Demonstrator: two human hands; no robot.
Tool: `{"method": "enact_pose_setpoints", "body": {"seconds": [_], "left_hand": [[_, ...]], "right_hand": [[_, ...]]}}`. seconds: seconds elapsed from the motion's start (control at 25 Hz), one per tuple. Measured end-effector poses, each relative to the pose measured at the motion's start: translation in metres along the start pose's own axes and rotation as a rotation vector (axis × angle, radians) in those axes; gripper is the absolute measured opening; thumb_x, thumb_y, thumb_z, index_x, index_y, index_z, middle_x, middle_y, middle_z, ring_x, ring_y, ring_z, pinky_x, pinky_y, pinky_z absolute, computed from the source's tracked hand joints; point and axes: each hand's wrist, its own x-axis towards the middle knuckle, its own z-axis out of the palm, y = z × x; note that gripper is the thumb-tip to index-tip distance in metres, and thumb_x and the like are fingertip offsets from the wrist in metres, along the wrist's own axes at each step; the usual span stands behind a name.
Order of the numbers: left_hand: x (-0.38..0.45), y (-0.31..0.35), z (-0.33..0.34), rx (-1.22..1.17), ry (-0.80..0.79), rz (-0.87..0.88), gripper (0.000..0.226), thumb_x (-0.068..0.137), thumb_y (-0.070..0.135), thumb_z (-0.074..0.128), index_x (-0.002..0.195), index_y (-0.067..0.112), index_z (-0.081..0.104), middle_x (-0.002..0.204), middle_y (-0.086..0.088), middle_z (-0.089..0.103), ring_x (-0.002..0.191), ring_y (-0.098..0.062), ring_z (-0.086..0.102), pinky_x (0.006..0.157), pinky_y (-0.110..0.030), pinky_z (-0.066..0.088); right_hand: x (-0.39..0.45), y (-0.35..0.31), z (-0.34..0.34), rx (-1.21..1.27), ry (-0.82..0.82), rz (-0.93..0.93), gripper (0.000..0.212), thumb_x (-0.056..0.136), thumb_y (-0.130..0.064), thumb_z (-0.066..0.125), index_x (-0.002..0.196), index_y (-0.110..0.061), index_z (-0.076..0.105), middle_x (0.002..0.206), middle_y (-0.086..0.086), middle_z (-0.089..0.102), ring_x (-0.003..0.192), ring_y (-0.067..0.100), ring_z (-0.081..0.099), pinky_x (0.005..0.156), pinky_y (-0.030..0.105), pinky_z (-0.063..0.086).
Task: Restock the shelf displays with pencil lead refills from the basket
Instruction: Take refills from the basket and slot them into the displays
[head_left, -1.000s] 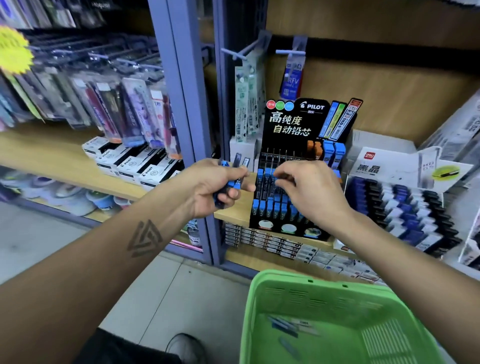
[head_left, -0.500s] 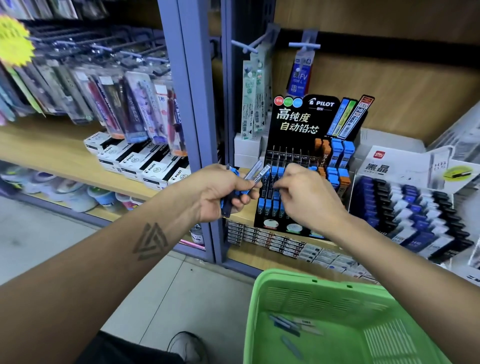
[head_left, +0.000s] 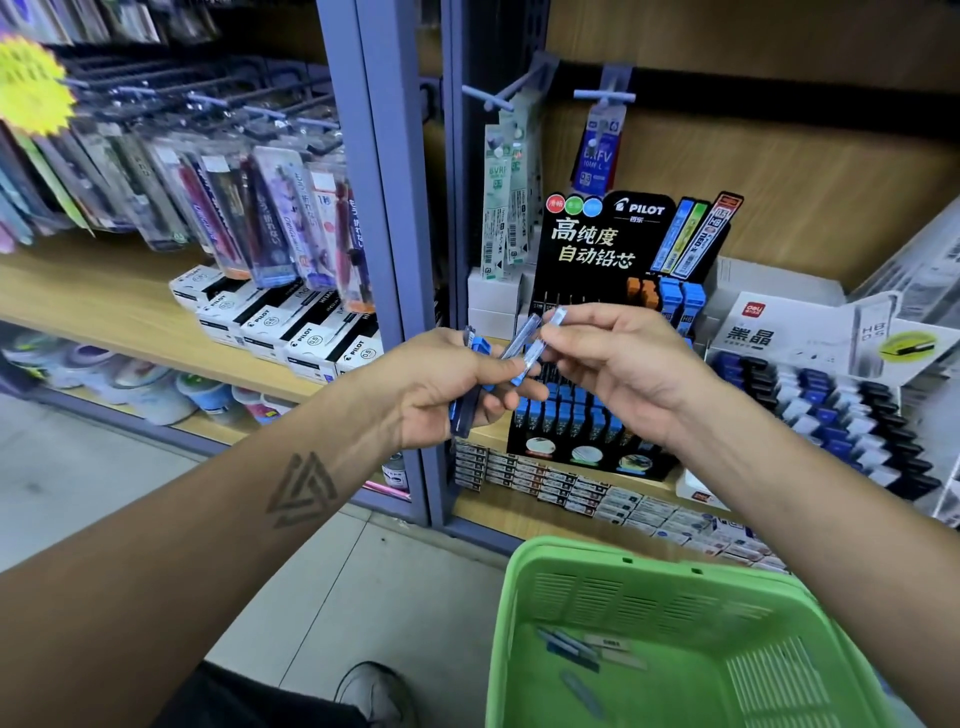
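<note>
Pinching one lead refill tube (head_left: 540, 338), the right hand (head_left: 618, 364) pulls it from the bunch (head_left: 475, 374) gripped in the left hand (head_left: 441, 389). Tube tilts up-right, just before the Pilot display (head_left: 587, 415).

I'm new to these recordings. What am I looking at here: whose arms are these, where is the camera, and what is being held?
There is no machine: a person wears a camera on the head, looking forward and down at their own two arms in a stationery shop. The left hand grips a small bunch of pencil lead refill tubes. The right hand pinches one clear tube out of that bunch. Behind the hands a black display stand sits on the wooden shelf, partly filled with blue-capped tubes. Below, a green basket holds a few more refills.
</note>
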Motion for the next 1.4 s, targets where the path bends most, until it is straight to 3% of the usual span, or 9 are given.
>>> {"method": "enact_pose_setpoints", "body": {"seconds": [0.16,0.32,0.4,0.72,0.88,1.04,1.16,1.32,1.4], "left_hand": [[0.002,0.002,0.002,-0.062,0.095,0.061,0.025,0.095,0.003,0.061,0.116,-0.011,0.064,0.096,-0.026,0.073,0.053,-0.015,0.062,0.047,-0.018,0.051],[0.002,0.005,0.000,-0.062,0.141,0.152,0.024,0.097,0.004,0.059,0.114,-0.011,0.064,0.074,-0.018,0.069,0.052,-0.014,0.061,0.045,-0.017,0.048],[0.001,0.002,0.003,0.000,0.126,0.165,0.023,0.096,0.003,0.061,0.112,-0.014,0.064,0.072,-0.018,0.068,0.052,-0.015,0.061,0.045,-0.018,0.048],[0.006,-0.001,0.006,-0.116,0.202,0.135,0.011,0.095,-0.005,0.058,0.101,-0.013,0.063,0.069,-0.022,0.066,0.048,-0.016,0.062,0.046,-0.017,0.052],[0.009,-0.001,-0.001,-0.223,0.238,0.059,0.007,0.096,-0.008,0.053,0.100,-0.011,0.058,0.077,-0.027,0.064,0.047,-0.018,0.062,0.045,-0.017,0.051],[0.010,-0.003,-0.003,-0.154,0.241,0.026,0.019,0.097,-0.007,0.054,0.115,-0.013,0.055,0.078,-0.028,0.067,0.044,-0.016,0.061,0.042,-0.018,0.049],[0.010,-0.001,-0.006,-0.142,0.251,0.036,0.018,0.098,-0.006,0.053,0.115,-0.009,0.050,0.074,-0.026,0.069,0.042,-0.014,0.054,0.037,-0.016,0.041],[0.007,0.000,-0.005,-0.114,0.205,0.039,0.010,0.098,-0.004,0.052,0.106,-0.005,0.047,0.073,-0.026,0.068,0.040,-0.011,0.045,0.035,-0.015,0.032],[0.006,-0.001,-0.004,-0.100,0.190,0.036,0.005,0.098,-0.004,0.053,0.101,-0.004,0.048,0.072,-0.025,0.068,0.040,-0.011,0.044,0.035,-0.015,0.030]], "right_hand": [[0.000,-0.004,-0.002,-0.137,-0.007,-0.051,0.016,0.092,-0.004,0.065,0.106,-0.008,0.073,0.090,0.010,0.073,0.085,0.021,0.068,0.080,0.033,0.056],[-0.006,-0.009,-0.002,-0.525,-0.094,-0.097,0.010,0.091,-0.008,0.070,0.099,-0.006,0.075,0.080,0.017,0.073,0.058,0.018,0.062,0.051,0.024,0.050],[-0.007,-0.006,0.001,-0.618,-0.103,-0.129,0.007,0.086,-0.010,0.076,0.089,-0.003,0.075,0.077,0.017,0.074,0.053,0.014,0.060,0.048,0.022,0.045],[-0.006,-0.006,0.001,-0.519,-0.022,-0.235,0.019,0.084,-0.011,0.077,0.090,0.005,0.069,0.073,0.021,0.072,0.059,0.022,0.070,0.055,0.023,0.056],[-0.006,-0.009,0.000,-0.434,-0.031,-0.274,0.011,0.091,0.000,0.068,0.101,0.005,0.069,0.080,0.020,0.074,0.074,0.023,0.075,0.067,0.022,0.059],[0.001,-0.004,-0.006,-0.668,0.081,-0.382,0.009,0.093,-0.008,0.068,0.097,-0.013,0.075,0.077,0.003,0.075,0.074,0.012,0.071,0.075,0.023,0.056],[0.001,0.004,-0.007,-0.973,0.134,-0.495,0.009,0.092,-0.015,0.071,0.099,-0.016,0.076,0.080,-0.007,0.072,0.076,0.006,0.067,0.075,0.014,0.052],[0.005,0.029,-0.007,-1.170,0.106,-0.637,0.008,0.090,-0.018,0.073,0.097,-0.014,0.075,0.084,0.000,0.074,0.078,0.018,0.069,0.076,0.040,0.058],[0.008,0.037,-0.008,-1.195,0.113,-0.646,0.006,0.089,-0.020,0.074,0.094,-0.015,0.074,0.081,0.001,0.074,0.074,0.021,0.068,0.072,0.042,0.057]]}}
